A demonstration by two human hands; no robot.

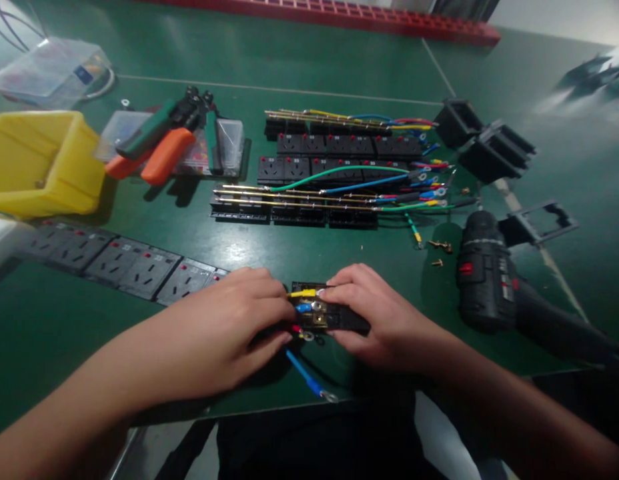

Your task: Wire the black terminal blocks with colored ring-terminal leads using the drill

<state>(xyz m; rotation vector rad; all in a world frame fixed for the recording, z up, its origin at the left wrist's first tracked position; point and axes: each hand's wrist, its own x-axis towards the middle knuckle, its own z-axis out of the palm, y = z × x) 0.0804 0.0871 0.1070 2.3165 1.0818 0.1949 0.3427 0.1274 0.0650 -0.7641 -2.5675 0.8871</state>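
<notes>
Between my hands lies a small black block (348, 319) with brass terminals. Yellow, blue and red wires with ring lugs run over it; the yellow wire's lug (319, 293) touches my right fingertips. My left hand (249, 307) is closed around the wires at the block's left side. With fingers and thumb on either edge, my right hand (367, 310) grips the black block. A loose blue wire (304, 373) hangs out below my left hand, its lug toward the table's front edge. A black socket strip (129, 267) extends leftward from beneath my left hand.
Wired socket strips (314, 207) lie in rows ahead. A power drill (484, 273) is at the right, near brass screws (439, 247) and black frames (497, 150). Crimping pliers (159, 147) rest on a parts box (232, 143), beside a yellow bin (37, 163) at the left.
</notes>
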